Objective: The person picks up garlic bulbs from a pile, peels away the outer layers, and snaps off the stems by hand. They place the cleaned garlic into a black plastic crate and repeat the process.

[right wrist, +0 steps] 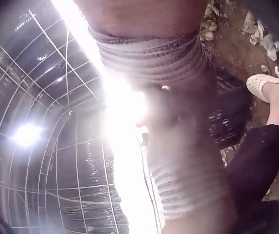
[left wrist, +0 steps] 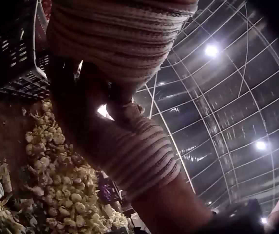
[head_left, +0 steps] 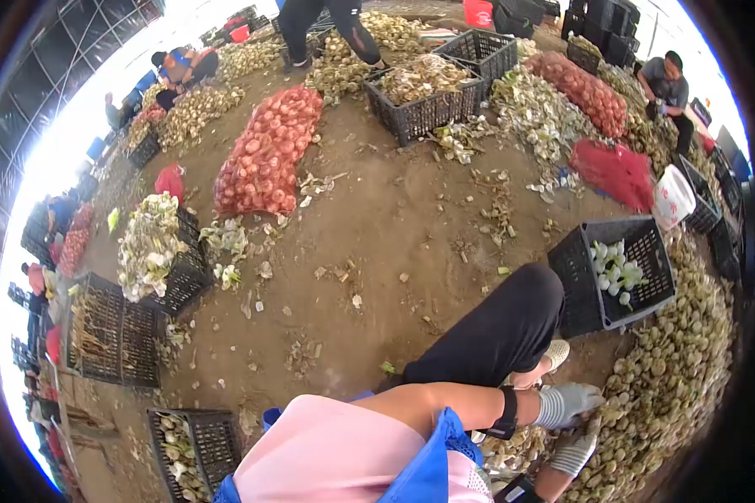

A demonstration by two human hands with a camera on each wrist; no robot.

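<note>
In the head view, my left hand (head_left: pixel 566 405) and right hand (head_left: pixel 572 457), both in striped knit gloves, meet at the near edge of a big pile of pale bulbs (head_left: pixel 675 369). Seen from the left wrist, the left hand (left wrist: pixel 115 36) is above and the right hand (left wrist: pixel 137 151) below, their fingers close together. From the right wrist, the right hand (right wrist: pixel 154 56) is above the left hand (right wrist: pixel 190 180). Deep shadow and glare cover the fingers, so I cannot tell what they hold. A black crate (head_left: pixel 575 281) with white trimmed bulbs (head_left: pixel 617 272) stands beside the pile.
My bent knee (head_left: pixel 512 310) lies between the hands and the dirt floor (head_left: pixel 377 235). A crate of bulbs (head_left: pixel 214 448) stands at lower left. Red mesh sacks (head_left: pixel 268 151), peelings (head_left: pixel 537 109) and further crates (head_left: pixel 424 105) lie ahead. A person (head_left: pixel 667 88) sits at the far right.
</note>
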